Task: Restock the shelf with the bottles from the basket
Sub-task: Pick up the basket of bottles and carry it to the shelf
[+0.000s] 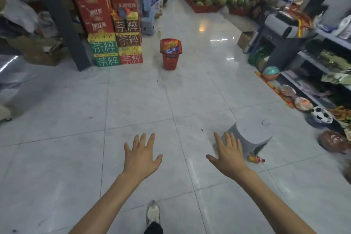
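Here, our left hand (141, 155) and right hand (228, 155) spread empty | red basket (170, 54) stands at 12 o'clock, well apart | grey stool (248, 135) and stray bottle (255, 159) at 2 o'clock could trip us.

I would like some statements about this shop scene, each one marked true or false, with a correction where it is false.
1. Both hands are empty. True: the left hand and the right hand are open with fingers spread.
2. The red basket stands on the floor ahead. True.
3. The basket is empty. False: packaged goods fill its top.
4. The stacked boxes are to the right of the basket. False: they are to its left.
5. A football lies by the shelf on the right. True.
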The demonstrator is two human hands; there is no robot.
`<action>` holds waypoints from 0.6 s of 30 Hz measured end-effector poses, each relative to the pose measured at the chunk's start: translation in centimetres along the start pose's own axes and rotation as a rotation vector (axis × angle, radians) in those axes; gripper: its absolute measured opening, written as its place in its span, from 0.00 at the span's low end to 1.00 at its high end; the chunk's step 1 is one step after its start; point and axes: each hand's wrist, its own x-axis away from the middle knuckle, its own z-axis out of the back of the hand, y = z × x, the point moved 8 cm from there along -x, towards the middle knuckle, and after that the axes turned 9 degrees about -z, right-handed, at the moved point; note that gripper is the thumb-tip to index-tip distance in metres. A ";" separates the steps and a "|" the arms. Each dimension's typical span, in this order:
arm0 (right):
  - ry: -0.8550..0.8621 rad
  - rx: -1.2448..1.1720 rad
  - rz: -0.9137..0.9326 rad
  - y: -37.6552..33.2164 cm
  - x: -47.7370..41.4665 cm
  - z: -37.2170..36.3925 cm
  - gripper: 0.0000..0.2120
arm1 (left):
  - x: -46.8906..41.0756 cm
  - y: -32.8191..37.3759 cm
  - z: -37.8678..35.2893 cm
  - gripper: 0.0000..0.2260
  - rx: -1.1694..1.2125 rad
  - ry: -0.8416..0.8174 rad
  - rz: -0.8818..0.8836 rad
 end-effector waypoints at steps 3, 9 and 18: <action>0.014 0.033 0.004 -3.1 -6.3 2.7 0.42 | -6.8 -2.7 3.5 0.39 -0.007 0.016 -0.032; 0.004 0.057 0.001 -8.0 -16.5 4.7 0.42 | -18.6 -6.5 8.7 0.37 -0.021 0.039 -0.076; 0.039 0.025 0.001 -11.1 -36.5 6.0 0.45 | -38.6 -8.6 11.0 0.38 -0.062 0.025 -0.123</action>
